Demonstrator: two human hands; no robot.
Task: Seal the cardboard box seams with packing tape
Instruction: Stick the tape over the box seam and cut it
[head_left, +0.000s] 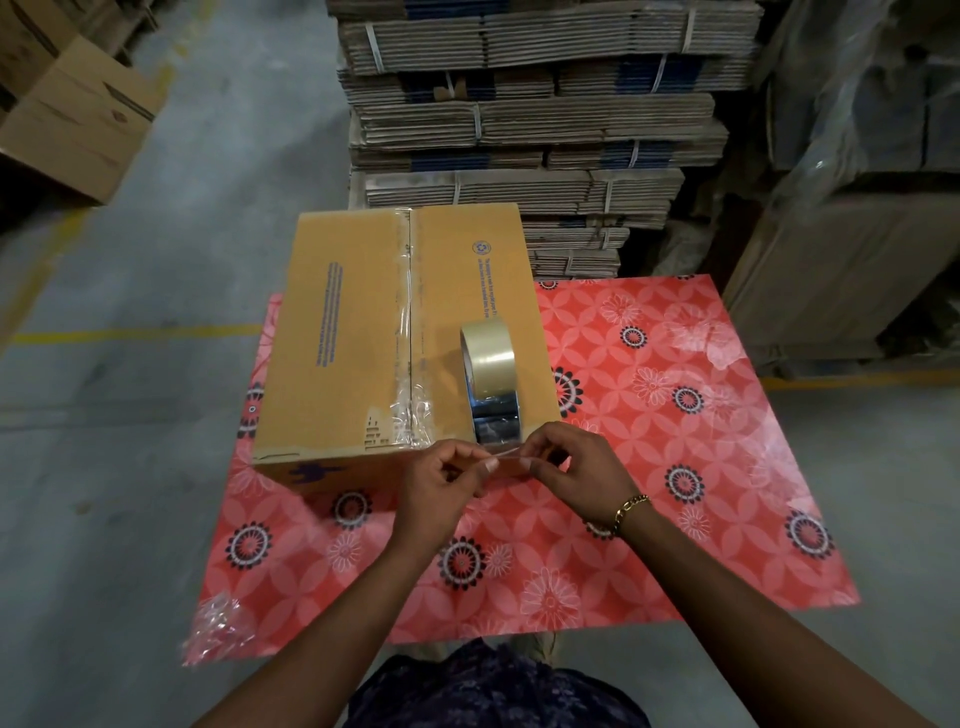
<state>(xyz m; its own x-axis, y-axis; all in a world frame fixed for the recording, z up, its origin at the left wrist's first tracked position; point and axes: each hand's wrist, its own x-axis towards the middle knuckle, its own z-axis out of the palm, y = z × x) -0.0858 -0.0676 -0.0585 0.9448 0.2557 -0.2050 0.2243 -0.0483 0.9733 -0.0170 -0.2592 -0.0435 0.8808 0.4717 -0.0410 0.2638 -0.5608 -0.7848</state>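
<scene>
A brown cardboard box sits on the red floral counter. A clear packing tape roll stands on it at twelve o'clock from the left hand and right hand, both pinching its free end taut.

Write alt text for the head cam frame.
Two hands, left hand and right hand, pinch a strip of clear tape pulled from a tape roll standing on a cardboard box, on a red floral table.
</scene>
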